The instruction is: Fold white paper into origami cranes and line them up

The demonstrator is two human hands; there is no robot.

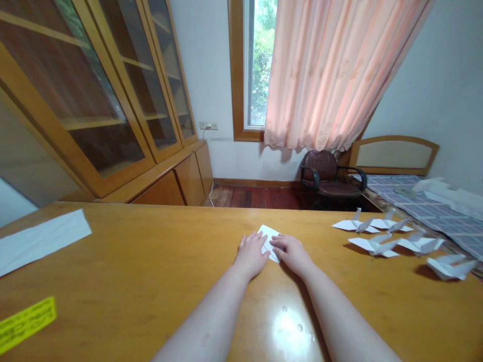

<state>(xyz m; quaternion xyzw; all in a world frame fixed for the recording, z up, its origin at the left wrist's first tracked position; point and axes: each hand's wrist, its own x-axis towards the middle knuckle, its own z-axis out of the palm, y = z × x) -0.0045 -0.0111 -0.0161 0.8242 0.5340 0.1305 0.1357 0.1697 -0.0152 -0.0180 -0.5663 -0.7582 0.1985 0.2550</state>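
A small folded piece of white paper [267, 231] lies on the wooden table, set like a diamond with a crease or flap line near its lower part. My left hand [251, 255] rests flat over its left side, fingers stretched out. On the right side, my right hand [292, 255] touches the paper with slightly bent fingers and does not grip it. Parts of the paper are hidden under both hands. Several folded white paper cranes [373, 245] stand to the right of my right hand.
The wooden table [151, 271] spans the foreground. A white paper strip [45, 241] and a yellow label with writing [28, 324] lie at the left. Beyond are a glass-fronted cabinet [151, 136], a dark armchair [322, 173] and a bed [426, 201].
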